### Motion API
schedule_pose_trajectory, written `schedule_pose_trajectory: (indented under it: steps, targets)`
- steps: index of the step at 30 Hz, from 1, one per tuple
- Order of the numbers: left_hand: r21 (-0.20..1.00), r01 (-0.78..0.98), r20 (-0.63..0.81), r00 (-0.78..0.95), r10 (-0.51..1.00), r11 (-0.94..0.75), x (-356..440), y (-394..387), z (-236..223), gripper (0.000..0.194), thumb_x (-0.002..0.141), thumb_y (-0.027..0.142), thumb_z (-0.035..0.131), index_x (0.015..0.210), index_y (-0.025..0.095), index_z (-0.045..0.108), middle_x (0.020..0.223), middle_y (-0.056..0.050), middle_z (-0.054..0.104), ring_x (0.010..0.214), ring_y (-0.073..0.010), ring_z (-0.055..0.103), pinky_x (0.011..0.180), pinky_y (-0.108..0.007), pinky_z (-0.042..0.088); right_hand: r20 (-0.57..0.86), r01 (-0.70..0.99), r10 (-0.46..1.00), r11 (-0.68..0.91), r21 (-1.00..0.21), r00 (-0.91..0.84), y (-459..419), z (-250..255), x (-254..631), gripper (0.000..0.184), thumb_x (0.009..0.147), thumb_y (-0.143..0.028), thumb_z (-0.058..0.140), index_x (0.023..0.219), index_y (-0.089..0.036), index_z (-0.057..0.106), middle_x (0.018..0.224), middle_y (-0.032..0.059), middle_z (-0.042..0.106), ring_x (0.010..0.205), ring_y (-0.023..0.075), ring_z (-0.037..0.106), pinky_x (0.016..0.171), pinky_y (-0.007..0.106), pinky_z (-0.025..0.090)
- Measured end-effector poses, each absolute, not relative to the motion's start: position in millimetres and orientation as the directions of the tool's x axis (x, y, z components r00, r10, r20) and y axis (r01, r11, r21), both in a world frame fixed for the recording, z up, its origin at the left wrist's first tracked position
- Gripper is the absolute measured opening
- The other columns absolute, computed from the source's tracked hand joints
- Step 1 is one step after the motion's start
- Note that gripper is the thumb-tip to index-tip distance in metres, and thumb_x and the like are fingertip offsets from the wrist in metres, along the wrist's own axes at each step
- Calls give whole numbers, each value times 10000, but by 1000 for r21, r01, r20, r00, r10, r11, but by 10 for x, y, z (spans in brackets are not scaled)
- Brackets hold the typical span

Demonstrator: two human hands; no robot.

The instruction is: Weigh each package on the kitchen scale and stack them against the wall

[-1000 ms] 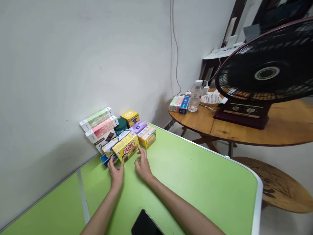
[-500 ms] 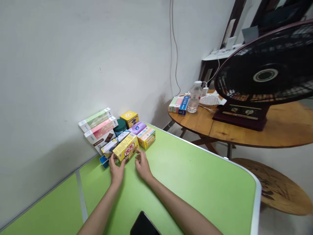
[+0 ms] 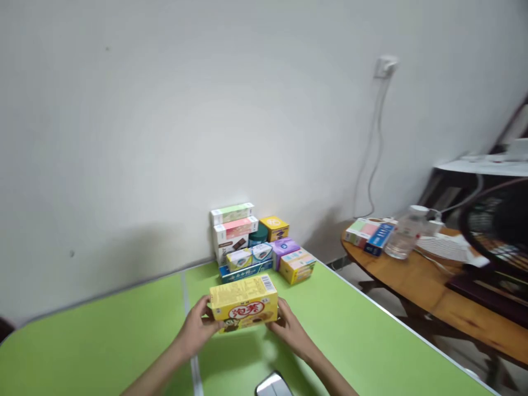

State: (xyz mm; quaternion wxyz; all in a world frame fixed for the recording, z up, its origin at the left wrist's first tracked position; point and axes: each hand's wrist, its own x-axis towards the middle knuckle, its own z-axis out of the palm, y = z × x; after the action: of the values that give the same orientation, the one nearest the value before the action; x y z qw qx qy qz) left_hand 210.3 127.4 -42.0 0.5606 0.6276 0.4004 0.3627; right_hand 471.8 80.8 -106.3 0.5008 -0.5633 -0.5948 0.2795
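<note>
Yellow box (image 3: 244, 302), its long axis running hand to hand, is gripped at its ends by left hand (image 3: 198, 329) and right hand (image 3: 290, 331), on the near side of the blue carton (image 3: 246, 271).

Pale wall (image 3: 165, 121), white socket (image 3: 385, 67); green table (image 3: 124, 335); wooden table (image 3: 421, 280) right.

The long yellow cardboard box (image 3: 243, 300) has red writing in a white oval and black-and-white stripes on top. The smooth bright green table (image 3: 124, 335) has one grey stripe (image 3: 196, 371). The small purple cardboard box (image 3: 290, 246) has a blue spot.
</note>
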Motion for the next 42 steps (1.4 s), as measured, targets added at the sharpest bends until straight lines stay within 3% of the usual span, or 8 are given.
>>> schedule_pose_trajectory:
  steps: [4, 7, 14, 23, 26, 30, 35, 42]
  targets:
    - [986, 164, -92, 350, 932, 36, 1160, 736, -107, 563, 659, 219, 742, 1191, 183, 561, 1148, -120, 622, 980, -252, 624, 898, -422, 502, 116, 340, 926, 245, -908, -359, 381, -397, 4175, 624, 744, -206, 572, 1337, -238, 379, 1285, 101, 441, 746, 130, 581, 720, 296, 527]
    - [973, 223, -121, 277, 953, 59, 629, 372, 50, 554, 648, 237, 756, 1175, 208, 585, 1159, -94, 615, 1020, -248, 605, 947, -427, 474, 70, 340, 884, 250, -907, -463, 280, -53, 3642, 577, 767, -192, 588, 1316, -244, 418, 1199, 78, 524, 790, 143, 575, 732, 279, 516]
    - [974, 153, -185, 86, 979, 170, -127, -163, 21, 534, 559, 205, 797, 1072, 224, 648, 1128, -84, 629, 993, -260, 612, 924, -442, 485, 43, 336, 882, 223, -915, -470, 79, -86, 2670, 491, 757, -156, 599, 1231, -241, 508, 1170, 71, 596, 919, 202, 585, 751, 297, 512]
    - [979, 121, -184, 198, 963, 162, -284, -369, -562, 562, 645, 135, 733, 1179, 255, 606, 1130, -105, 633, 910, -243, 635, 844, -442, 537, -154, 403, 890, 36, -914, -428, -273, -429, 2576, 517, 751, -143, 564, 1251, -221, 464, 1143, 78, 591, 946, 208, 583, 747, 304, 510]
    - [974, 142, -196, 158, 968, 175, -349, -406, -633, 687, 625, 128, 754, 1257, 289, 541, 1039, -108, 659, 893, -260, 643, 795, -448, 556, -165, 450, 912, 23, -893, -374, -324, -412, 2685, 620, 772, -244, 604, 1339, -215, 356, 952, 48, 612, 879, 202, 595, 767, 329, 504]
    - [967, 199, -185, 112, 976, 160, -472, -440, -698, 729, 597, 132, 768, 1266, 298, 532, 992, -94, 656, 884, -262, 643, 844, -458, 531, -115, 510, 936, 77, -856, -333, -343, -239, 2761, 631, 792, -331, 615, 1349, -246, 332, 804, 1, 576, 741, 170, 581, 751, 321, 491]
    - [987, 157, -68, 184, 980, 39, -429, -382, -688, 624, 603, 119, 744, 1193, 258, 596, 1152, -108, 612, 952, -253, 629, 871, -410, 519, -129, 597, 910, 147, -789, -395, -253, -34, 2675, 394, 825, -341, 577, 1202, -282, 478, 818, 15, 593, 758, 180, 571, 717, 296, 477]
    - [983, 171, 45, 154, 987, -72, -559, 79, -611, 463, 705, 141, 649, 1157, 230, 600, 1155, -87, 598, 940, -207, 610, 852, -331, 507, -52, 583, 905, 228, -780, -423, 318, 33, 2339, 411, 842, -398, 545, 1220, -256, 467, 862, 46, 606, 788, 203, 582, 669, 302, 492]
